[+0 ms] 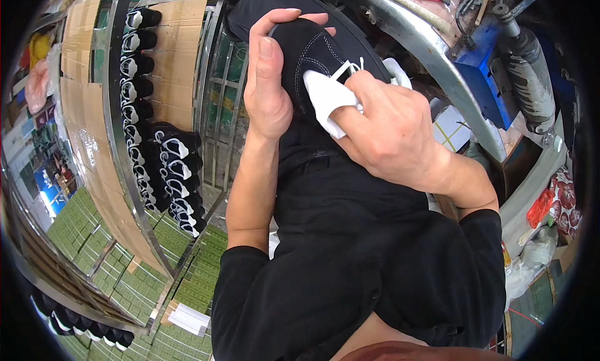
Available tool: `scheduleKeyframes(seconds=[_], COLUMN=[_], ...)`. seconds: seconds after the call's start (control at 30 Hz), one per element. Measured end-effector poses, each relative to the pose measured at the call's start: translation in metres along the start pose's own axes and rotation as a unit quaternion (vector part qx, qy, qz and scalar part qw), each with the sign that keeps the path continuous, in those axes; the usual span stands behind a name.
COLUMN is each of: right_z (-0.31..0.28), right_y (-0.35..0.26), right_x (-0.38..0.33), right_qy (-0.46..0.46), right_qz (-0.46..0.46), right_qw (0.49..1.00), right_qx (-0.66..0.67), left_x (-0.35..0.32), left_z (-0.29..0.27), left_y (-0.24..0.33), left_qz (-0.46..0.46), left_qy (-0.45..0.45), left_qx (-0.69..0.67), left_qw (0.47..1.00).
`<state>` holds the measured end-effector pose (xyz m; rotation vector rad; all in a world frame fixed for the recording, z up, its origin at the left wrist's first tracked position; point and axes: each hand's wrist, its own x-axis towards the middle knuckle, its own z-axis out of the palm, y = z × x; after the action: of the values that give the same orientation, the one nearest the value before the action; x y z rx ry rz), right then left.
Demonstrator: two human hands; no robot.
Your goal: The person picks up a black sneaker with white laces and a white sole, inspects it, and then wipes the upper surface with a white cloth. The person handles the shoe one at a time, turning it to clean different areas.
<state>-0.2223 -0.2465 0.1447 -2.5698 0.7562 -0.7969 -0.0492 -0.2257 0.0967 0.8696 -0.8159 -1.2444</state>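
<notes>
At the top centre is a black shoe (304, 41) with white stitching and a bit of white lace. My left hand (269, 89) is wrapped round its toe end, thumb on the near side and fingertips coming over the far edge. A folded white cloth (327, 100) is pinched in my right hand (397, 130), between thumb and curled fingers. The cloth lies against the side of the shoe's upper, next to the stitching. My right hand covers much of the rest of the shoe.
On the left, a metal rack (119, 142) with cardboard panels and green mats holds rows of black-and-white shoes (178, 173). A curved metal edge (431, 42), a blue part (484, 80) and a grey cylinder (528, 70) stand at the right. Plastic bags lie lower right.
</notes>
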Motion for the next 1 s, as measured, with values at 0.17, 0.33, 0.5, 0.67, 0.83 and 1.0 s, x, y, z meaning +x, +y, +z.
scheduleKeyframes(seconds=[0.17, 0.33, 0.5, 0.67, 0.83, 1.0], right_z=[0.0034, -0.0006, -0.0013, -0.0012, 0.0002, 0.0007], right_y=[-0.0042, -0.0036, -0.0054, -0.0082, -0.0107, -0.0101], right_x=[-0.0002, 0.0009, 0.0033, 0.0032, 0.0032, 0.0046], right_qy=[-0.009, -0.002, -0.011, -0.025, -0.027, -0.019], right_qz=[0.028, 0.038, 0.05, 0.06, 0.074, 0.074], right_qw=[0.999, 0.997, 0.996, 0.995, 0.994, 0.994], right_qx=[0.034, 0.061, 0.068, 0.075, 0.077, 0.084], left_x=[0.0, -0.0022, -0.0026, -0.005, -0.0034, -0.0049], left_z=[-0.0005, -0.001, -0.0022, -0.0033, -0.0032, -0.0034], left_y=[0.001, -0.0007, -0.0036, -0.0039, -0.003, -0.004], left_qz=[-0.002, 0.003, 0.001, 0.009, 0.002, 0.005], left_qy=[0.002, 0.006, 0.012, 0.014, 0.02, 0.025], left_qx=[0.008, 0.019, 0.004, 0.001, 0.001, -0.006], left_qw=[1.0, 1.0, 1.0, 1.0, 1.0, 1.0])
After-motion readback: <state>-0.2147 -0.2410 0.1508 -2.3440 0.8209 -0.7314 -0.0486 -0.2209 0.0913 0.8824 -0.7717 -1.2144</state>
